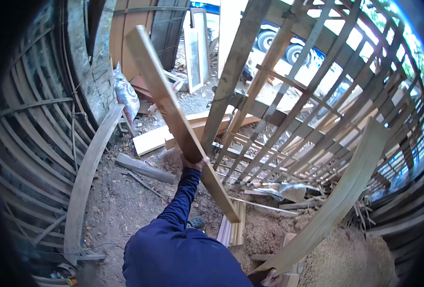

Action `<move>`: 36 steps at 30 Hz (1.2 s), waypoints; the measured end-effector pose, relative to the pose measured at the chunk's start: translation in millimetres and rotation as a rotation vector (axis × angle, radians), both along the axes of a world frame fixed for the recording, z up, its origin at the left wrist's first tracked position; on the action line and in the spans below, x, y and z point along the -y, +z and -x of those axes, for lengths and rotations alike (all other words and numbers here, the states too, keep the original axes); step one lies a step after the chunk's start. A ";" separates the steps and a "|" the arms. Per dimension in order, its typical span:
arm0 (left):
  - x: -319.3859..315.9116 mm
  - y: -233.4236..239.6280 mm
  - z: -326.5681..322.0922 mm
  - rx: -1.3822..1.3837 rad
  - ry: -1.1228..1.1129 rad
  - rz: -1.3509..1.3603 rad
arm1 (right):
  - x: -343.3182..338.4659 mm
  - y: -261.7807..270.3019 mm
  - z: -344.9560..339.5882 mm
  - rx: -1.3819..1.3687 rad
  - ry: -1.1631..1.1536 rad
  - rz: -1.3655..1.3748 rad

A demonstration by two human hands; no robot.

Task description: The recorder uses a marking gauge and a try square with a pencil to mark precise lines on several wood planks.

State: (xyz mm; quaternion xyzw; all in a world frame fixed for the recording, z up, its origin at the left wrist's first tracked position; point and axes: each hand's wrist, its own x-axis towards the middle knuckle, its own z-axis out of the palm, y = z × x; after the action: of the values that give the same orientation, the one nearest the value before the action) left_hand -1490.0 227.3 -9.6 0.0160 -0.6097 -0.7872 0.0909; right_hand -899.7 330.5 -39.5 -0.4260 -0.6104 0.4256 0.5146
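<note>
My left hand [196, 163], at the end of a dark blue sleeve, grips a long wooden plank [172, 107] by its middle. The plank is off the ground and slants from the upper left down towards the middle of the view. At the bottom edge, my right hand [270, 278] is partly hidden and has its fingers on the near end of a second, wider board [335, 201]. That pale board stretches away to the upper right and looks bent near the picture's rim. Below the first plank lie several narrow wooden strips [237, 229].
A slatted wooden fence [287, 93] rises ahead and to the right. Sawdust [348, 254] is heaped at the lower right. Boards [154, 140] and an old timber piece [145, 168] lie ahead on the dirt floor. A grey beam [84, 183] leans at left, near a filled sack [125, 93].
</note>
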 end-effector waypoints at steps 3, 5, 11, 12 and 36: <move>-9.8 -9.4 -26.8 0.009 -0.154 0.177 | -7.1 12.7 12.7 0.019 0.062 -0.001; -23.6 -16.0 -38.5 0.114 -0.152 0.384 | -5.5 26.1 22.6 0.033 0.069 -0.006; -49.6 -48.5 -59.2 -0.122 -0.238 0.281 | 9.6 51.8 41.7 0.100 -0.024 -0.051; -53.0 -50.0 -61.3 -0.114 -0.260 0.282 | 7.8 50.2 41.3 0.103 -0.033 -0.124; -150.8 -206.2 73.1 -0.158 -0.263 0.884 | 21.1 68.6 117.3 0.257 -0.220 0.006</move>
State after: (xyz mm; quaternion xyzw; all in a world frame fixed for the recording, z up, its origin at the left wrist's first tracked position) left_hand -1563.0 378.2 -215.8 -0.1617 -0.8748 -0.4554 0.0343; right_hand -1017.0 309.4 29.0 -0.5427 -0.6195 0.3106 0.4746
